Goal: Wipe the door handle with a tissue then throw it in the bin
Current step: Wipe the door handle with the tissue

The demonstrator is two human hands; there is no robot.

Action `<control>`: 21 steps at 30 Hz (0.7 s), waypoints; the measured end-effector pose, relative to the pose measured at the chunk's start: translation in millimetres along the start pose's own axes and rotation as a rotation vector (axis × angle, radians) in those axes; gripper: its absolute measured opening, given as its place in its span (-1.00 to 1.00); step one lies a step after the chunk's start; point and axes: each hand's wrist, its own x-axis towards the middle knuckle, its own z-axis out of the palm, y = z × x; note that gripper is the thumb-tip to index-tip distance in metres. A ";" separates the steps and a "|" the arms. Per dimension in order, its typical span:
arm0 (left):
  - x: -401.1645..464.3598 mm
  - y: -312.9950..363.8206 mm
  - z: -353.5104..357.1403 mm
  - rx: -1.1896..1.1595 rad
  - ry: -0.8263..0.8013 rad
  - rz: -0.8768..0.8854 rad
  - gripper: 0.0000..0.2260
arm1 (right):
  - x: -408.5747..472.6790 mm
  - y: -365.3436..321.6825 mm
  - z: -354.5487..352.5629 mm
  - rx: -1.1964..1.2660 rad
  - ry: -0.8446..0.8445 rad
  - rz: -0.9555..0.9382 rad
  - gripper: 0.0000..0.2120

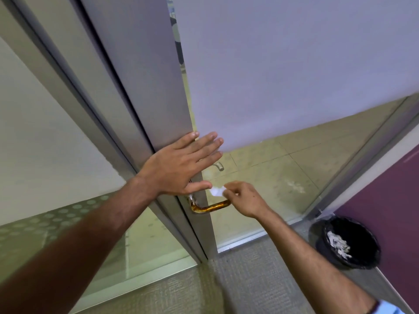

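A brass-coloured door handle sticks out from the edge of a grey-framed glass door. My left hand lies flat and open against the door edge just above the handle, fingers spread. My right hand pinches a small crumpled white tissue a little above the handle's free end; whether the tissue touches the handle I cannot tell. A black bin lined with a black bag stands on the floor at the lower right, with crumpled white paper inside.
The door stands slightly ajar against its grey metal frame. A second silver handle shows through the glass. A purple wall panel rises behind the bin. Grey carpet covers the floor near me.
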 end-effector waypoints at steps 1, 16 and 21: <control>0.4 0.0 -0.2 0.007 0.007 0.002 -0.30 | 0.8 -0.2 0.0 0.033 -0.022 0.033 -0.68; 2.4 -0.2 -0.2 0.010 0.014 0.009 -0.38 | 11.2 3.9 12.1 0.071 0.239 0.216 -0.87; 3.2 0.1 -3.4 0.013 0.005 0.005 -0.39 | -4.9 15.7 14.7 -0.269 0.108 -0.096 -0.84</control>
